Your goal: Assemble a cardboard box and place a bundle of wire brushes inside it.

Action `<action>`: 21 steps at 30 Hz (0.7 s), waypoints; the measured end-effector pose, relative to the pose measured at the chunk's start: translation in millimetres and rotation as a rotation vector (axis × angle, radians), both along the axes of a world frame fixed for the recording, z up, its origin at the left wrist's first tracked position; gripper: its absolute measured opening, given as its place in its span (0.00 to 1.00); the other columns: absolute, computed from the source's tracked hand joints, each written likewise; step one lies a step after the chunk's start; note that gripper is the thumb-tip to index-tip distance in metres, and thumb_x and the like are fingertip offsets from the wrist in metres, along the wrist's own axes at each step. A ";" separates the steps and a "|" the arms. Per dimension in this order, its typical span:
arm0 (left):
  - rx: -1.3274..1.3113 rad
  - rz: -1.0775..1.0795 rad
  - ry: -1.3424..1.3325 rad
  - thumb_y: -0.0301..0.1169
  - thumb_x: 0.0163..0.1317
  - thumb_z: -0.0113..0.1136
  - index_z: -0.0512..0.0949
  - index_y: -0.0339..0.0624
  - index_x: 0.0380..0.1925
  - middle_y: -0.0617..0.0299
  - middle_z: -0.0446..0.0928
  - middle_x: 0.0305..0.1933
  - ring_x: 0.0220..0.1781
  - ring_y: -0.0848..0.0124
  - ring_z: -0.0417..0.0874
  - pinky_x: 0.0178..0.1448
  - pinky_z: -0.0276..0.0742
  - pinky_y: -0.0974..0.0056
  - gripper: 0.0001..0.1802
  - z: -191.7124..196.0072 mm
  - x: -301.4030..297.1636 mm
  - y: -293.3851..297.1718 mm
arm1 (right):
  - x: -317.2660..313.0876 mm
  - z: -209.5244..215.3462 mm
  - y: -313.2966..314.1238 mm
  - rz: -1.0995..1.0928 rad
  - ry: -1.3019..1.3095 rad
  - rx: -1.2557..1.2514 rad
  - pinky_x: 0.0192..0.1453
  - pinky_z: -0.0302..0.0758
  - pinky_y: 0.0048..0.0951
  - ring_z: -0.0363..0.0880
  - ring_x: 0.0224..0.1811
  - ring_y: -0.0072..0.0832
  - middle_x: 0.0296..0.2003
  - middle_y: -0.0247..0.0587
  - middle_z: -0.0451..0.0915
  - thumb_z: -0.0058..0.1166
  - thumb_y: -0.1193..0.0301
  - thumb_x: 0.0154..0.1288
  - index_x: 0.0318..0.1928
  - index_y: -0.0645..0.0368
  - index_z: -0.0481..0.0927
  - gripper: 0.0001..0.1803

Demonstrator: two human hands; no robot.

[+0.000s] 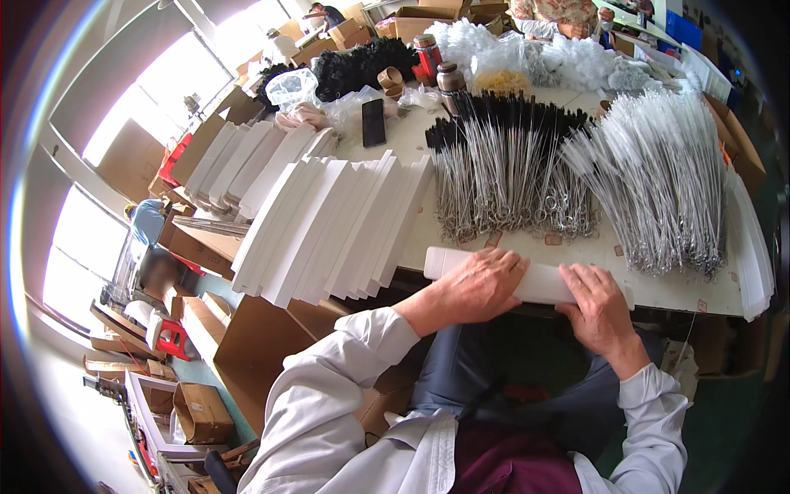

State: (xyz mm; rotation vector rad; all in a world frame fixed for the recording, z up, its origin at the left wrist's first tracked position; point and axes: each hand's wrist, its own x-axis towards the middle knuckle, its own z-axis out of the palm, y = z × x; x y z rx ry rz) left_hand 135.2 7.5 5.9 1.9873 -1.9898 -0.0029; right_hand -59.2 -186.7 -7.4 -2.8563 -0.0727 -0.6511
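Note:
A long, narrow white box [543,284] lies crosswise at the table's front edge, in front of my lap. My left hand [484,285] is closed over its left part, fingers curled on top. With fingers over the far side and the thumb on the near side, my right hand [599,306] grips its right end. Just beyond are wire brushes with black bristles [510,140] and looped metal ends toward me. To their right lies a heap of wire brushes with white bristles [671,173]. Rows of similar white boxes [329,222] are stacked to the left of my hands.
More white boxes [745,247] lie at the right edge. Farther back are a black phone [374,123], a metal flask [450,80], a red flask [427,56] and piles of black brushes [362,66]. Cardboard cartons [263,346] stand left of the table. Other people are in the background.

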 end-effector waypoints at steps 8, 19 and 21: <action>-0.080 0.079 -0.028 0.37 0.61 0.70 0.75 0.29 0.58 0.48 0.79 0.49 0.53 0.52 0.82 0.60 0.78 0.52 0.30 -48.8 21.1 -25.1 | 29.1 -48.2 -25.6 -0.013 -0.032 -0.004 0.65 0.74 0.45 0.80 0.56 0.46 0.54 0.49 0.82 0.70 0.72 0.57 0.62 0.62 0.82 0.30; -0.177 0.230 0.092 0.34 0.58 0.72 0.75 0.30 0.59 0.47 0.79 0.54 0.57 0.48 0.80 0.61 0.77 0.50 0.31 -71.9 11.6 -48.2 | 40.3 -63.1 -45.1 -0.063 -0.066 0.048 0.69 0.72 0.46 0.76 0.61 0.47 0.57 0.49 0.80 0.68 0.74 0.59 0.62 0.57 0.83 0.28; -0.177 0.241 0.099 0.34 0.58 0.72 0.74 0.30 0.59 0.46 0.79 0.55 0.57 0.48 0.80 0.61 0.77 0.50 0.31 -70.8 10.3 -50.0 | 42.2 -62.2 -46.8 -0.059 -0.058 0.057 0.69 0.72 0.46 0.76 0.61 0.48 0.57 0.50 0.80 0.67 0.73 0.59 0.63 0.58 0.82 0.28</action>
